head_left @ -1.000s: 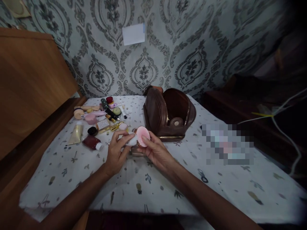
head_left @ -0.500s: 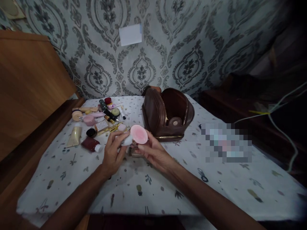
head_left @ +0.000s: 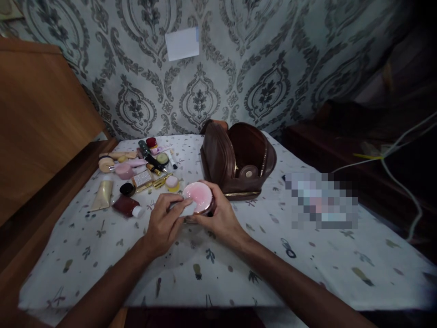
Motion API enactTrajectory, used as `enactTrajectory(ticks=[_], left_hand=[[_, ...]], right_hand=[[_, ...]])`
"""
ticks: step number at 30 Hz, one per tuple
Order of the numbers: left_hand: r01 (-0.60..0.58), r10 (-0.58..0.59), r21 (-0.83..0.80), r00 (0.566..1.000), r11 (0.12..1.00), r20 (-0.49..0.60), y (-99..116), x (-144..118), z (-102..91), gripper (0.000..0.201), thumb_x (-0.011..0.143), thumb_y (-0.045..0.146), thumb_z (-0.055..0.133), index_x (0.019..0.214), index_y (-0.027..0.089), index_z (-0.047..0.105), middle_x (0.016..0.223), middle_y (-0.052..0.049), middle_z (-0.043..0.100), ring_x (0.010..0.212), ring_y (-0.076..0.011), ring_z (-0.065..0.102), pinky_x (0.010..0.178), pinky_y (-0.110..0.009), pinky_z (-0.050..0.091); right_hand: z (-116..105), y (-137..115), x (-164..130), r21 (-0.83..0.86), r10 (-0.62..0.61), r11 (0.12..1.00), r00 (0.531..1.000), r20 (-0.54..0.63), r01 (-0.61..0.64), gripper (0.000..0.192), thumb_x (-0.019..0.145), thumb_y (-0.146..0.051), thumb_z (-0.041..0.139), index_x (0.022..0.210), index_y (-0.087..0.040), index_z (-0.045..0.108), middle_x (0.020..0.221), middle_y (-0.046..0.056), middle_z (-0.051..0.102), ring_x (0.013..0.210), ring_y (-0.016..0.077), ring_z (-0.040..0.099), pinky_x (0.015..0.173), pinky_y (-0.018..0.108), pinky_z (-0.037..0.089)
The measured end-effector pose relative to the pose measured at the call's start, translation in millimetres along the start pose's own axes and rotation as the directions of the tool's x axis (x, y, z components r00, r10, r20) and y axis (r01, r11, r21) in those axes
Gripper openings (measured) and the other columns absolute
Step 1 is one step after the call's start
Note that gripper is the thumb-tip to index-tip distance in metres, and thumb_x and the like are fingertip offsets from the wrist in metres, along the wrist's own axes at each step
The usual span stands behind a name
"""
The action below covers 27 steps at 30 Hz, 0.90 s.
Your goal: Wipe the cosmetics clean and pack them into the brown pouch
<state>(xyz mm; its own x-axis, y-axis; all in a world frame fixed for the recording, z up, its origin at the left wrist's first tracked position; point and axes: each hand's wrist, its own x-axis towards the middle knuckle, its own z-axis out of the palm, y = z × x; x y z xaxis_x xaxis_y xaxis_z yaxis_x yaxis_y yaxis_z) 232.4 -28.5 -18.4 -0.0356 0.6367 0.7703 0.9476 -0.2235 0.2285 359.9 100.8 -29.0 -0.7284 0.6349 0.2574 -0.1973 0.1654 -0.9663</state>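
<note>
My right hand [head_left: 223,216] grips a round jar with a glossy pink top [head_left: 198,196], tilted so that its top faces me. Pinched in the fingers of my left hand [head_left: 165,223] is a white wipe [head_left: 188,210], which touches the lower left of the pink top. Below the jar a dark item on the table is mostly hidden by my hands. Just behind my right hand stands a brown cosmetic bag [head_left: 218,159], its zipped mouth wide open. A small yellow jar with a pale lid [head_left: 172,182] sits beyond my left hand.
Several cosmetics lie at the left, among them a dark red bottle [head_left: 124,206], a beige tube [head_left: 103,195] and a glittery case [head_left: 142,180]. A blurred-out flat object [head_left: 321,200] lies at the right on the patterned tablecloth [head_left: 239,282]. Wooden furniture [head_left: 44,109] borders the left.
The jar has tipped and its side now shows. My left hand has brought the white wipe over onto the pink top, while my right hand has shifted its hold around the side.
</note>
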Motion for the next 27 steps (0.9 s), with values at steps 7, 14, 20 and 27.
enactTrajectory(ticks=[7,14,20,27], left_hand=[[-0.131,0.132,-0.028,0.990,0.991,0.044,3.8,2.5,1.7,0.042,0.093,0.006,0.047,0.132,0.018,0.055,0.102,-0.010,0.057,0.096,-0.0204,0.055,0.080,-0.034,0.051],[-0.032,0.032,-0.020,0.999,0.999,0.029,3.9,0.5,3.6,0.033,0.094,0.012,0.051,0.124,0.020,0.061,0.103,-0.008,0.059,0.096,-0.0194,0.056,0.082,-0.033,0.051],[0.253,-0.253,-0.040,0.967,0.967,0.026,-9.2,1.2,2.5,0.024,0.096,0.017,0.049,0.115,0.020,0.064,0.104,-0.006,0.059,0.100,-0.0197,0.058,0.087,-0.033,0.049],[0.510,-0.502,-0.237,0.859,0.827,0.097,-5.8,9.0,2.8,0.022,0.099,0.032,0.044,0.090,0.018,0.058,0.085,-0.001,0.057,0.081,-0.0163,0.054,0.075,-0.027,0.045]], right_hand=[[-1.4,13.6,-3.0,-0.311,-0.276,0.901,0.953,0.123,0.301,0.073,0.065,-0.010,0.073,0.132,-0.019,0.047,0.126,0.011,0.056,0.120,0.0269,0.055,0.104,0.041,0.045],[8.3,14.8,-11.5,-0.321,-0.359,0.835,0.884,0.299,0.447,0.061,0.075,-0.011,0.067,0.131,-0.020,0.046,0.122,0.011,0.057,0.116,0.0255,0.057,0.097,0.041,0.051],[8.0,9.2,-9.5,-0.313,-0.308,0.875,0.924,0.228,0.369,0.064,0.071,-0.018,0.073,0.129,-0.022,0.048,0.122,0.011,0.059,0.112,0.0262,0.059,0.097,0.044,0.050],[4.6,8.5,-4.6,-0.083,-0.017,0.996,1.000,-0.016,0.016,0.085,0.060,-0.030,0.087,0.135,-0.020,0.049,0.131,0.012,0.057,0.122,0.0286,0.055,0.109,0.046,0.040]])
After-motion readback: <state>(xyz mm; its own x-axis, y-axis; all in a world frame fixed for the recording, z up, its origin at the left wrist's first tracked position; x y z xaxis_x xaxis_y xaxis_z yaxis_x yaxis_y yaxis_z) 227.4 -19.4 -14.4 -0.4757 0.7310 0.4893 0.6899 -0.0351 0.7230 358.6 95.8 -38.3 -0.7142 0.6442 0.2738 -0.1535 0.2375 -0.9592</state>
